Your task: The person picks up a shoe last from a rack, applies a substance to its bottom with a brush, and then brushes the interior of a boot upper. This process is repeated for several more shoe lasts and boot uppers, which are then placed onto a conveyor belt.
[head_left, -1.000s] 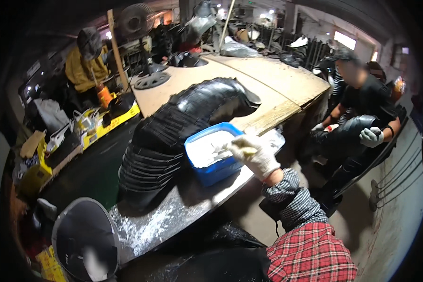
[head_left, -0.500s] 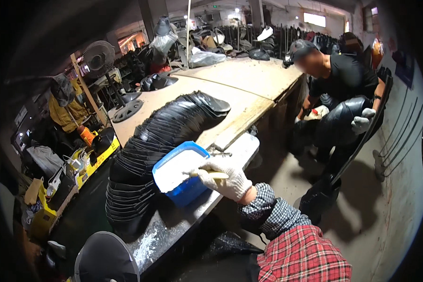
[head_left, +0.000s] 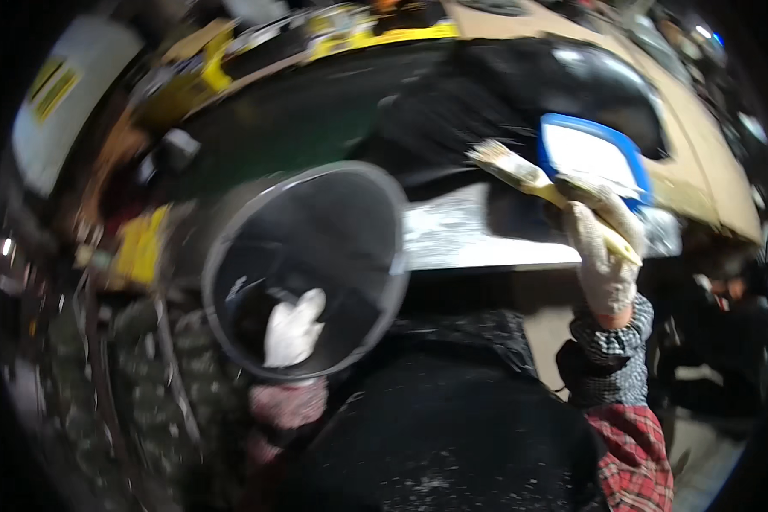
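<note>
The right hand [head_left: 604,256], in a white knit glove, is gripping a paintbrush [head_left: 529,175] by its pale handle, fingers closed firmly round it. The brush's long axis is slanting up and to the person's left from the fist, with the bristles leading and the handle end poking out low on the right of the palm. The forearm, in a checked cuff and red plaid sleeve, is rising nearly straight up from the lower edge, wrist cocked so the brush is tipping leftward.

The left hand [head_left: 293,328], also gloved in white, is reaching inside a wide black tube [head_left: 307,269], whose round open mouth is facing the camera; motion blur is hiding whether its fingers are curled or spread on the inner wall. The tube is lying down and to the left of the brush tip, so the bristles are already pointing toward its rim, and the left hand is the nearer of the two to it.

Just behind the right hand a blue tray [head_left: 590,154] is sitting on a speckled bench edge [head_left: 469,239]
</note>
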### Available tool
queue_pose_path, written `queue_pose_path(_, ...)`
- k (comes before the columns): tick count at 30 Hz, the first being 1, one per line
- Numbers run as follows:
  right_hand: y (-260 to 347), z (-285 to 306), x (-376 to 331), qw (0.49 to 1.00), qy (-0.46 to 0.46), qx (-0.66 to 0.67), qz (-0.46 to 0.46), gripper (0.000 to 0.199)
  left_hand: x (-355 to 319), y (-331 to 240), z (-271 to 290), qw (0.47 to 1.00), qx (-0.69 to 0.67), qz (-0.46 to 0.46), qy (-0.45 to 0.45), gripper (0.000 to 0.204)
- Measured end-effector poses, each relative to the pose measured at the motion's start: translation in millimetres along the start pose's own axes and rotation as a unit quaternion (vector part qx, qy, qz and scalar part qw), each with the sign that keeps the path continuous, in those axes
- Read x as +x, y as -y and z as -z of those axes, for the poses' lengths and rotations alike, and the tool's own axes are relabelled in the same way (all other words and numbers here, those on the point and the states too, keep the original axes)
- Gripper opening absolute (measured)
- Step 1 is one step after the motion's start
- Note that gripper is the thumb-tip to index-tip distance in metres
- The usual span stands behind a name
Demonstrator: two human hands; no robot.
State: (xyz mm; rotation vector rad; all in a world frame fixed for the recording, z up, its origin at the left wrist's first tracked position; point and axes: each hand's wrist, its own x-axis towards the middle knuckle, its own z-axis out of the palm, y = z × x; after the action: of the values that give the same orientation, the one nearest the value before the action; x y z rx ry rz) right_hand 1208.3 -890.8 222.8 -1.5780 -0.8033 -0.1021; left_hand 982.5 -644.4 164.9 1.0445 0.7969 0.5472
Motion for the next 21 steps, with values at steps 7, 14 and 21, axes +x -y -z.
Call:
queue_pose_path(7, -1, -165, 34, 0.961, 0.217, 0.139, 0.096, 0.024, 9, 1, 35, 0.996, -0.082, 0.023, -0.020, 0.009)
queue_pose_path(14, -38, -160, 10, 0.937, 0.194, 0.236, -0.170, 0.023, 38, -24, 80, 0.981, -0.187, 0.025, 0.047, 0.012)
queue_pose_path(21, 20, -229, 50, 0.954, 0.217, 0.142, 0.147, 0.032, 38, -15, 51, 0.978, -0.183, 0.051, 0.085, 0.015)
